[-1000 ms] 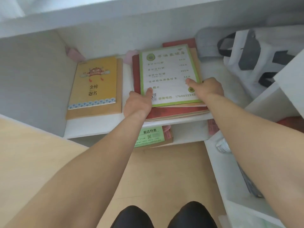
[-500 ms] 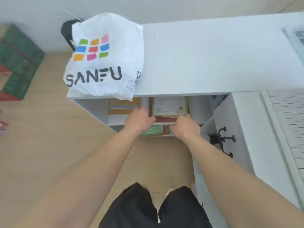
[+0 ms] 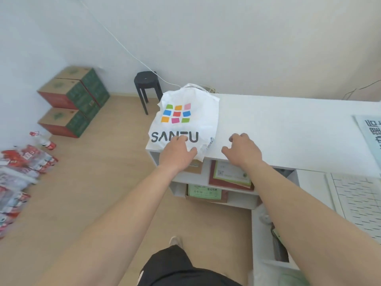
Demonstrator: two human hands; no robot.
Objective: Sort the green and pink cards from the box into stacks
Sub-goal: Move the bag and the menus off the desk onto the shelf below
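A green-bordered card [image 3: 231,173] lies on top of a red-brown stack [image 3: 214,182] on the upper shelf under the white desk [image 3: 288,131]. On the lower shelf a second green card [image 3: 204,191] lies in a brown box [image 3: 224,198]. My left hand [image 3: 177,151] rests on the lower edge of a white SANFU bag [image 3: 185,120] on the desk corner, thumb spread to the right. Over the desk's front edge, my right hand [image 3: 242,149] hovers with loosely curled fingers and holds nothing. Neither hand touches a card.
A brown box [image 3: 194,167] sits half hidden behind my left wrist. A black stool [image 3: 147,83] stands by the wall. Stacked cartons [image 3: 72,100] and packs of bottles [image 3: 22,162] line the floor at left. A perforated white panel [image 3: 358,203] and a printed sheet [image 3: 371,137] lie at right.
Both hands have left the green card stack on the shelf and risen to the desk top. My view has lifted from inside the shelf to the room.
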